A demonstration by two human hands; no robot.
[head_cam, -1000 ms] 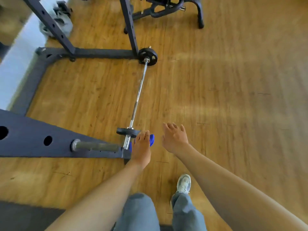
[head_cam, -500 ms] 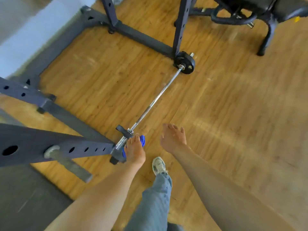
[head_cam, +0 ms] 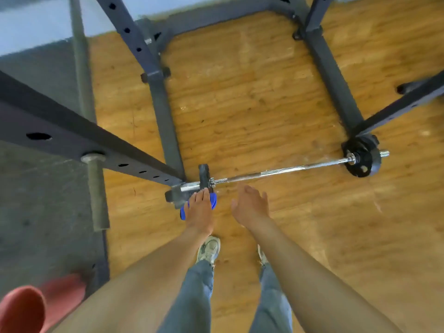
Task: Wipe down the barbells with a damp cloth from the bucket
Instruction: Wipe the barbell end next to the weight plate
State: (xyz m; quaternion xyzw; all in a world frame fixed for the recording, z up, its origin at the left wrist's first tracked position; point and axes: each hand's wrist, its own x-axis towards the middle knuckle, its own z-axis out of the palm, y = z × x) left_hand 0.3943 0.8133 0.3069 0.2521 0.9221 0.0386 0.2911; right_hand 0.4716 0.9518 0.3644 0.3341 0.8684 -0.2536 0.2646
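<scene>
Barbell point(head_cam: 283, 171) lies on the floor. Left hand point(head_cam: 199, 210) grips the blue cloth point(head_cam: 213, 200) beside its near sleeve; right hand point(head_cam: 249, 204) hovers spread, empty. Wiping appears not yet begun.

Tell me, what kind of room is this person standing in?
Most likely a gym or home weight room. A barbell with a black weight plate at each end lies on the wood floor, beside a dark steel rack with rows of holes in its beams.
</scene>
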